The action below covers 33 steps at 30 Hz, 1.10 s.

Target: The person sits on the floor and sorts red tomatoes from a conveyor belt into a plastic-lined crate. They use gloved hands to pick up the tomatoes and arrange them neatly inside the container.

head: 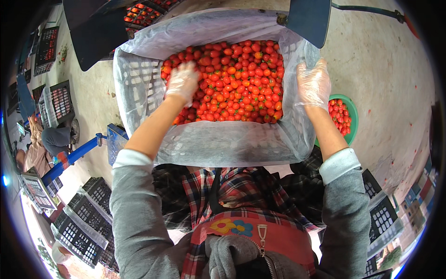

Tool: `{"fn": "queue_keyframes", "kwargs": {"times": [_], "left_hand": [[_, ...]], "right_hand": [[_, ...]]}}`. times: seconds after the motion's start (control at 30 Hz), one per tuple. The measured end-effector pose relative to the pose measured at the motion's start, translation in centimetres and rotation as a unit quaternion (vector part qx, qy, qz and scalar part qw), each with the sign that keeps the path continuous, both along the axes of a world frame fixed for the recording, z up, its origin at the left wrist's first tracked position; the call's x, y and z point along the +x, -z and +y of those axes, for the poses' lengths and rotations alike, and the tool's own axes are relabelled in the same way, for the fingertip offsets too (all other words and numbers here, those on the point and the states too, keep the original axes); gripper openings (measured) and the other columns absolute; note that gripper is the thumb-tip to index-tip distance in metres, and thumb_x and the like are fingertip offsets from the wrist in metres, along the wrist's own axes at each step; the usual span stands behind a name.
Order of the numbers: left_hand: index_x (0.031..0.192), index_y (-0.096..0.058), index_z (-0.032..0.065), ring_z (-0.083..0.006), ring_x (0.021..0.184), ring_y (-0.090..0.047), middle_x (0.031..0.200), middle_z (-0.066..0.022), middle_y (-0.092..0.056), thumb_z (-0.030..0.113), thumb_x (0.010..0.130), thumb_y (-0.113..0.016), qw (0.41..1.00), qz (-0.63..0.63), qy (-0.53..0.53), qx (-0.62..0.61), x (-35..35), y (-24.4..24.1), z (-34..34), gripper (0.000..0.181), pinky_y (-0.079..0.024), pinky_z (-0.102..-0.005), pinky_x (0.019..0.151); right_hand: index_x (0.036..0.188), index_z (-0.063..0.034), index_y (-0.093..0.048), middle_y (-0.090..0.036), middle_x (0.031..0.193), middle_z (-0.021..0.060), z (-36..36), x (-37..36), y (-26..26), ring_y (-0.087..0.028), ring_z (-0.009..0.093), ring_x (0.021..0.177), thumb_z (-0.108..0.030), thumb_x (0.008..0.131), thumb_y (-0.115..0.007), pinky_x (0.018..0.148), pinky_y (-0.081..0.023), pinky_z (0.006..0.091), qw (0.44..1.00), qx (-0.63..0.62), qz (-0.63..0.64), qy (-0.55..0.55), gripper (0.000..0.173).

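A crate lined with thin white non-woven fabric (pixel 223 144) stands in front of me, holding many cherry tomatoes (pixel 240 82). Most are red, a few more orange, and some have green calyxes. My left hand (pixel 183 82), in a clear plastic glove, is over the tomatoes at the crate's left side. Its fingers are blurred, so whether they hold any fruit cannot be told. On the right, my gloved right hand (pixel 313 83) grips the crate's fabric-covered rim. Just beyond that wrist, a green basin (pixel 353 115) with more cherry tomatoes sits partly behind my forearm.
Dark panels (pixel 308 21) jut in above the crate's far corners. Black crates of tomatoes (pixel 143 14) are at the top. Stacked black plastic crates (pixel 82 223) stand lower left, others (pixel 381 216) lower right. A blue metal bar (pixel 75 153) and another person (pixel 57 139) are at left.
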<state>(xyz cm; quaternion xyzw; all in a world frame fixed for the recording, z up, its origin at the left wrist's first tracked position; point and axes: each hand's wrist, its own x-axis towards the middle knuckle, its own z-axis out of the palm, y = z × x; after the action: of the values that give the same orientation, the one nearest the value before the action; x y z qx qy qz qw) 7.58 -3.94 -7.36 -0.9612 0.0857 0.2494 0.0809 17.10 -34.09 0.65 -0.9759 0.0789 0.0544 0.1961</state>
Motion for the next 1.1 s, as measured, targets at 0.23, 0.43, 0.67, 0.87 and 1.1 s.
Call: {"fn": "queue_keyframes", "kwargs": {"times": [0.23, 0.43, 0.67, 0.87, 1.1], "left_hand": [[0.127, -0.050, 0.0234, -0.0318, 0.135, -0.024, 0.145, 0.0008, -0.030, 0.015, 0.071, -0.063, 0.995, -0.009, 0.104, 0.011, 3.5, 3.9, -1.4, 0.057, -0.027, -0.0603, 0.102], [0.143, -0.024, 0.0274, -0.0387, 0.133, -0.024, 0.149, -0.0062, -0.018, 0.020, 0.076, -0.065, 0.982, 0.061, -0.082, 0.157, -3.5, 3.2, 0.6, 0.079, -0.035, -0.0581, 0.098], [0.147, -0.009, 0.0158, -0.0454, 0.134, -0.019, 0.150, -0.0213, -0.008, 0.037, 0.075, -0.059, 0.889, 0.266, -0.364, -0.085, -6.7, 2.7, -5.1, 0.090, -0.030, -0.0526, 0.103], [0.145, -0.017, 0.0270, -0.0466, 0.126, -0.033, 0.146, -0.0240, -0.017, 0.051, 0.073, -0.063, 0.891, 0.322, -0.259, -0.190, -4.4, -0.2, -13.5, 0.088, -0.036, -0.0488, 0.100], [0.128, -0.048, 0.0136, -0.0356, 0.119, -0.043, 0.129, -0.0215, -0.043, 0.029, 0.091, -0.045, 0.870, 0.260, 0.022, -0.418, -6.0, -2.5, -15.8, 0.040, -0.037, -0.0414, 0.099]], "right_hand": [[0.103, 0.0037, -0.047, -0.060, 0.089, 0.0304, 0.2, 0.1, -0.2, -0.059, 0.045, 0.088, -0.028, 0.081, -0.057, 0.079, -0.045, 0.0489, 1.000, 0.002, 0.016, 0.003, 0.040], [0.103, 0.0034, -0.048, -0.060, 0.090, 0.0301, 0.2, 0.0, -0.6, -0.059, 0.045, 0.088, -0.030, 0.082, -0.056, 0.080, -0.045, 0.0489, 1.000, 0.002, 0.023, 0.013, 0.040], [0.105, 0.0039, -0.048, -0.060, 0.092, 0.0302, 0.1, 0.0, -0.3, -0.059, 0.045, 0.089, -0.030, 0.081, -0.056, 0.080, -0.045, 0.0485, 1.000, 0.012, 0.014, 0.000, 0.042], [0.102, 0.0031, -0.049, -0.061, 0.091, 0.0293, 0.0, 0.0, 0.1, -0.059, 0.045, 0.088, -0.029, 0.082, -0.056, 0.080, -0.045, 0.0491, 1.000, 0.007, -0.006, -0.007, 0.038], [0.102, 0.0031, -0.048, -0.061, 0.092, 0.0299, 0.2, 0.0, -0.3, -0.059, 0.045, 0.089, -0.029, 0.082, -0.056, 0.080, -0.045, 0.0491, 1.000, -0.001, 0.020, -0.001, 0.038]]}}
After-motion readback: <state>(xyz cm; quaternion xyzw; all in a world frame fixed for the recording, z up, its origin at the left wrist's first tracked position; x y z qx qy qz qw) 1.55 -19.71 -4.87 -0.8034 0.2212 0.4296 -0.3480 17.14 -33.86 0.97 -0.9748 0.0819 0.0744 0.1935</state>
